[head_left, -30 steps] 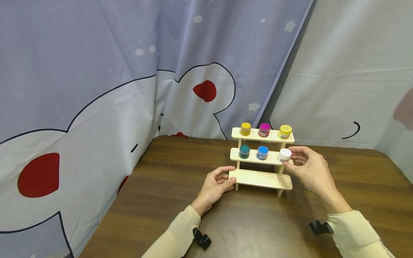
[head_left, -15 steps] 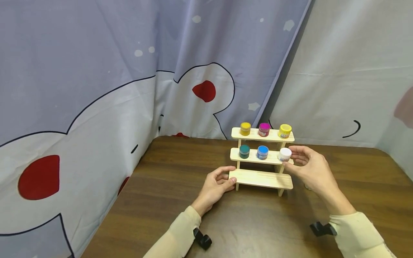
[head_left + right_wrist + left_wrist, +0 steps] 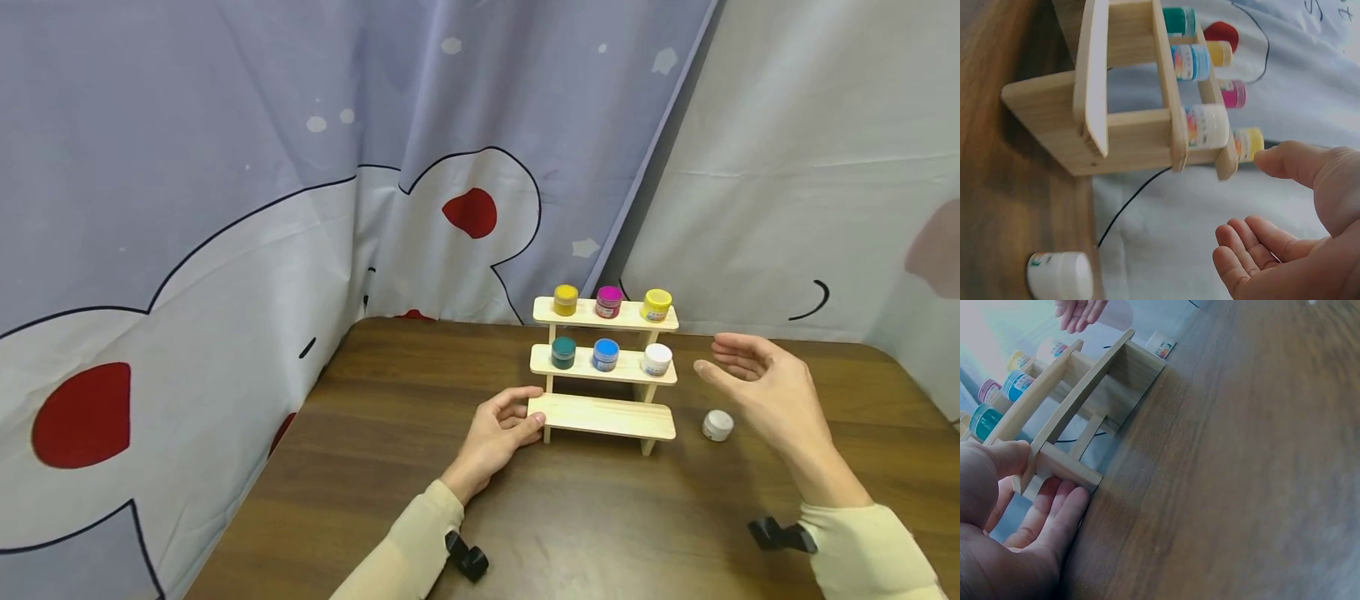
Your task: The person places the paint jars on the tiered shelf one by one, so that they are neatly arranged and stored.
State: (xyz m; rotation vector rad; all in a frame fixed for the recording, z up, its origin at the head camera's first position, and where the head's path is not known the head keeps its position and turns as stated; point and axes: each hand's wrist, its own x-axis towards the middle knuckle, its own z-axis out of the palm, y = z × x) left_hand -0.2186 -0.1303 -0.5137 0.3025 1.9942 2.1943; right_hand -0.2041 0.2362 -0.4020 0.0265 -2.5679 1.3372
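Note:
A three-tier wooden display stand (image 3: 600,417) stands on the table. My left hand (image 3: 498,437) grips the left end of its lowest shelf, thumb on top and fingers around the side panel (image 3: 1069,465). The middle shelf bears a dark green paint jar (image 3: 563,353), a blue paint jar (image 3: 605,355) and a white paint jar (image 3: 657,359). On the top shelf are an ochre jar (image 3: 566,300), a magenta jar (image 3: 609,302) and a yellow jar (image 3: 656,305). My right hand (image 3: 776,400) hovers right of the stand, fingers relaxed and apart from the white jar.
Another white-lidded jar (image 3: 717,425) stands on the table (image 3: 600,517) to the right of the stand, below my right hand. A patterned curtain (image 3: 450,100) hangs behind and along the left side of the table.
My right hand has let go of the white jar on the middle shelf and drawn away to the right, uncovering the jar on the table. My left hand keeps its grip.

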